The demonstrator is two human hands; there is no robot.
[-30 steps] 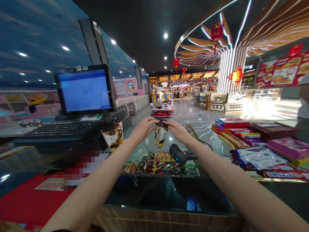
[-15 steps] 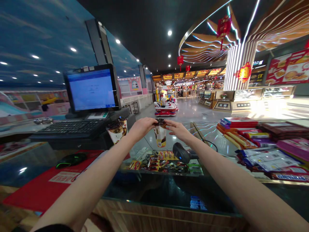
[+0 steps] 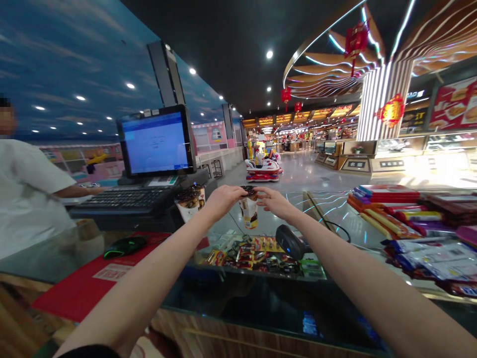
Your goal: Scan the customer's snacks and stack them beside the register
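Glass-topped counter, with a printed cup standing upright on it under a dark lid, framed between two bare hands. At the lid's left edge, the left hand, fingers close together and bent over the rim; whether clasping or merely touching, impossible to tell. Opposite, the right hand, fingers spread in a loose, wide curve, foremost tips at the lid's edge. Nearer the camera and right of the cup, a black barcode scanner. Beneath the glass, small packaged goods in red, yellow and green. To the left, two more lidded cups beside a black keyboard and a lit monitor; closer in, a mouse glowing green on a red mat. At right, wrapped bars and packets in piles. At far left, a person in a white top, one arm extended toward the keyboard. Farther back, on a shiny floor, a red-and-white ride; overhead, a red lantern near a striped, lit column.
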